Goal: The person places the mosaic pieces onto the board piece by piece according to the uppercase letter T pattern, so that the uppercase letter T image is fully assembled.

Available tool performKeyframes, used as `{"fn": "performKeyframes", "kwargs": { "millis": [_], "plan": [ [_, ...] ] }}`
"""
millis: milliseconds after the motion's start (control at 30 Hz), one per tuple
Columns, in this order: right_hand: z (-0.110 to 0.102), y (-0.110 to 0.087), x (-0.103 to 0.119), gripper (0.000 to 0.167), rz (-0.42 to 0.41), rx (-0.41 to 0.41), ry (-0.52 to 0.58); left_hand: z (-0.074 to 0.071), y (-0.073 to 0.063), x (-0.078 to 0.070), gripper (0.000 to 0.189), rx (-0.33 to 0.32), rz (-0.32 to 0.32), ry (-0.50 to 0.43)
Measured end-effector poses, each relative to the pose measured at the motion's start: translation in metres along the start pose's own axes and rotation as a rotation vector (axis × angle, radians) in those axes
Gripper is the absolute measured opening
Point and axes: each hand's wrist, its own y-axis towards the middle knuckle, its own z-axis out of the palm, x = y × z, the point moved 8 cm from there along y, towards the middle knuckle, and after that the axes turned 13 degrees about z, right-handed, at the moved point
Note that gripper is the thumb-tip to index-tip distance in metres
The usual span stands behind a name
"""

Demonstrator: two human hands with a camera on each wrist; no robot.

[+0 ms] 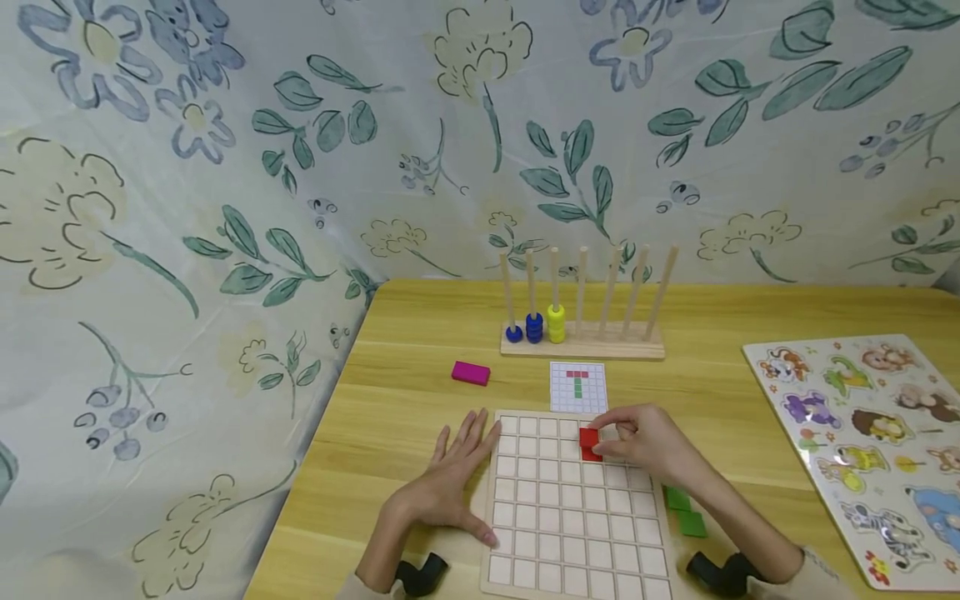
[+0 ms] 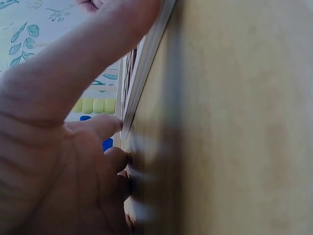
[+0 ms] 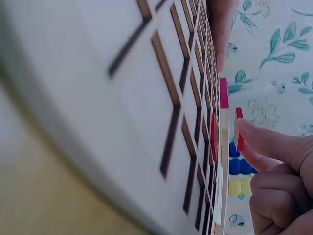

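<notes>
Pinching one red tile (image 1: 588, 437), in head view, the right hand (image 1: 648, 439) is hovering near the board's (image 1: 573, 527) far edge; two green tiles (image 1: 692, 524) are flanking its right edge. Left wrist: the spread left hand (image 2: 73, 156) is touching it. Right wrist: another red tile (image 3: 214, 139) is lying there.
</notes>
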Motion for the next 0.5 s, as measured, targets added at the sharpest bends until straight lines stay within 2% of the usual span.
{"fn": "performKeyframes", "kwargs": {
  "millis": [233, 500],
  "plan": [
    [0.023, 0.002, 0.012, 0.024, -0.037, -0.017, -0.034, 0.0, 0.0, 0.0, 0.148, 0.003, -0.003, -0.013],
    [0.031, 0.002, 0.014, 0.024, 0.02, -0.046, -0.065, 0.0, -0.001, 0.001, 0.147, 0.003, -0.005, -0.018]
  ]
}}
